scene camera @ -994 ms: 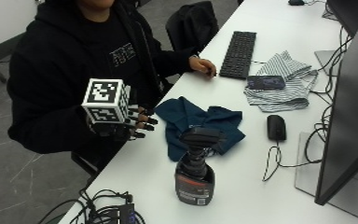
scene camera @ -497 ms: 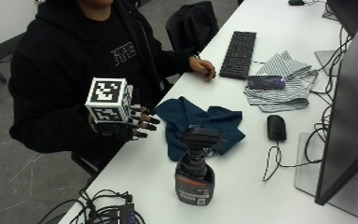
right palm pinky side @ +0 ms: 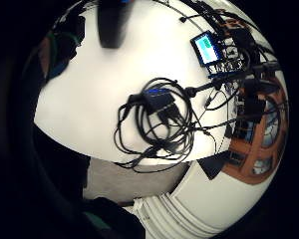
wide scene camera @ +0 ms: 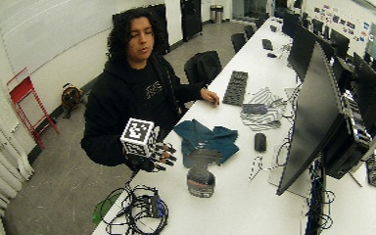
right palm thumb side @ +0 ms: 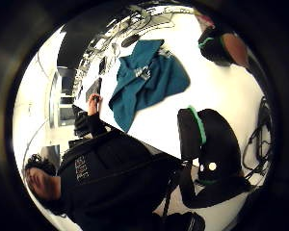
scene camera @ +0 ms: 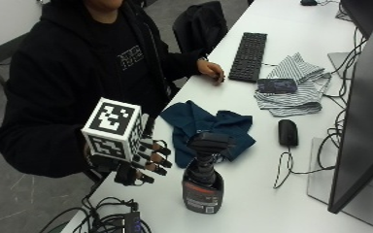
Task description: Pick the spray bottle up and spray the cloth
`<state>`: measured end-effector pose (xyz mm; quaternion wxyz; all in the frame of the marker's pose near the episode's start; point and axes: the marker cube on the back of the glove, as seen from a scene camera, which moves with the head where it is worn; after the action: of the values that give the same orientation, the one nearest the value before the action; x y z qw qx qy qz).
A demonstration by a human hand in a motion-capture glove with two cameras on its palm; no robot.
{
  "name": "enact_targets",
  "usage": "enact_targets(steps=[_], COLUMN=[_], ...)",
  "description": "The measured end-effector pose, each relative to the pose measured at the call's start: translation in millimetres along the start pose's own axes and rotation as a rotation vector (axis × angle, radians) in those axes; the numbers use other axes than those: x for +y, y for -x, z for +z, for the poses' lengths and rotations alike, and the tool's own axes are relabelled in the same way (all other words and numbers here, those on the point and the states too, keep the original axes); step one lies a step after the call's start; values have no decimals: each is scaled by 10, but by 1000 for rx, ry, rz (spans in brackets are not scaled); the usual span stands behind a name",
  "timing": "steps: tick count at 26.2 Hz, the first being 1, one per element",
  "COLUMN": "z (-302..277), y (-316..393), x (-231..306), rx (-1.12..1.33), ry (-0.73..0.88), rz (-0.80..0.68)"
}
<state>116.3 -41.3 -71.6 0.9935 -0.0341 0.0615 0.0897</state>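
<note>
A dark spray bottle (scene camera: pixel 202 182) with a black trigger head stands upright on the white table (scene camera: pixel 258 204), near its front edge. Just behind it lies a crumpled teal cloth (scene camera: pixel 209 127). My gloved right hand (scene camera: pixel 141 165) hovers left of the bottle, over the table's edge, a short gap from it. Its fingers are spread and relaxed and hold nothing. The wide outside view shows the same: hand (wide scene camera: pixel 156 157), bottle (wide scene camera: pixel 201 178), cloth (wide scene camera: pixel 206 141). In the thumb side palm view the cloth (right palm thumb side: pixel 147 84) lies flat on the table.
The bare left hand (scene camera: pixel 212 73) rests by a black keyboard (scene camera: pixel 248 56). A striped cloth (scene camera: pixel 293 87), a mouse (scene camera: pixel 288 132) and its cord lie to the right, before a monitor (scene camera: pixel 361 126). Tangled cables (scene camera: pixel 112 221) fill the near left corner.
My right hand has come down along the table's edge to the bottle's level. Bottle and cloth have not moved.
</note>
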Motion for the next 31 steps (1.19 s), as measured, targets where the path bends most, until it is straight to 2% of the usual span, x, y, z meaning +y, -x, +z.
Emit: enact_targets(steps=[6, 10, 19, 31], z=[-361, -581, -773, -468], y=[-588, -734, -661, -382], x=[-467, -707, -1082, -1454], rx=[8, -32, -346, -954], ry=[40, 28, -136, -281], rz=[131, 147, 19, -43])
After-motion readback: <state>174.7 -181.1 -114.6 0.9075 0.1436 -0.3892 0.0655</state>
